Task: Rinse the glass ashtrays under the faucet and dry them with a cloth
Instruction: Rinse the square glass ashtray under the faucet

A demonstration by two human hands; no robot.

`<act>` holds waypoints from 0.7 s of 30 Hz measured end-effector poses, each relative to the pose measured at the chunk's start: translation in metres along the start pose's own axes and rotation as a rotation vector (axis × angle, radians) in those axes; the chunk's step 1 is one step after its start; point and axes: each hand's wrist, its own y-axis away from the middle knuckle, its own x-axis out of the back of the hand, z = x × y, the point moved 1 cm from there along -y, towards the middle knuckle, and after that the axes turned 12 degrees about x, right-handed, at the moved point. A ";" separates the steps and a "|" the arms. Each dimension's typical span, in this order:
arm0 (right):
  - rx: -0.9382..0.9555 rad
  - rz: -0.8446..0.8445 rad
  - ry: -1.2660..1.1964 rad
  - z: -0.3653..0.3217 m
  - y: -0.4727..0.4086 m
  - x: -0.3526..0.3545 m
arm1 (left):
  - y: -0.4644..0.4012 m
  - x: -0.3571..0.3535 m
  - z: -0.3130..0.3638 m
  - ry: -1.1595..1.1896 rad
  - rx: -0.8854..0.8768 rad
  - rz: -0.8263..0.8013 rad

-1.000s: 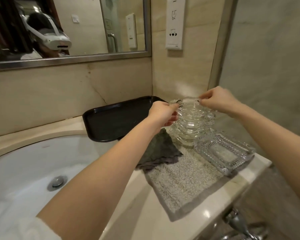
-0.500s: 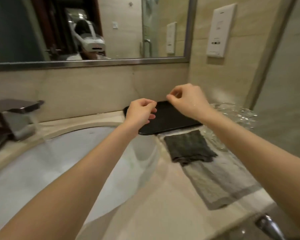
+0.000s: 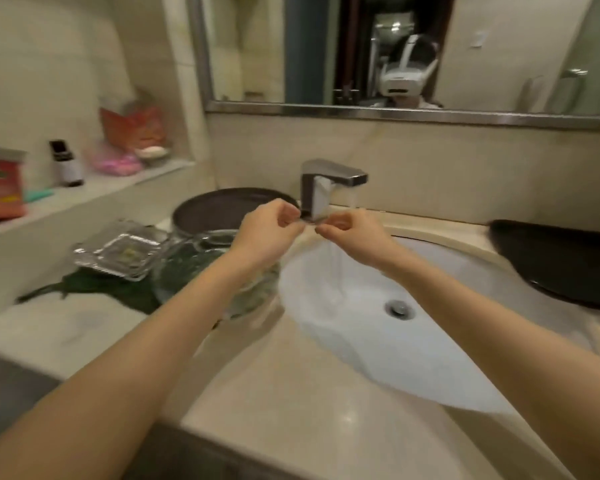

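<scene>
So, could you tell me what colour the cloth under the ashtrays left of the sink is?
Dark green; the cloth shows only in the head view.

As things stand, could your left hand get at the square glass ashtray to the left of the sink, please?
Probably yes. The left hand is raised in front of the faucet, and the square glass ashtray lies uncovered on the counter to its left. Only the round glass ashtray sits between them, low enough to reach over.

Both arms reach forward, left hand [image 3: 269,233] and right hand [image 3: 355,237] pinching.
</scene>
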 end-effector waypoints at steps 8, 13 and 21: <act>0.149 -0.117 -0.032 -0.056 -0.073 -0.077 | -0.022 0.099 -0.080 -0.065 0.212 0.231; 0.225 -0.231 -0.004 -0.075 -0.118 -0.122 | -0.039 0.140 -0.141 -0.386 0.406 0.369; 0.234 -0.511 0.137 -0.085 -0.171 -0.177 | -0.069 0.146 -0.184 -0.523 0.562 0.390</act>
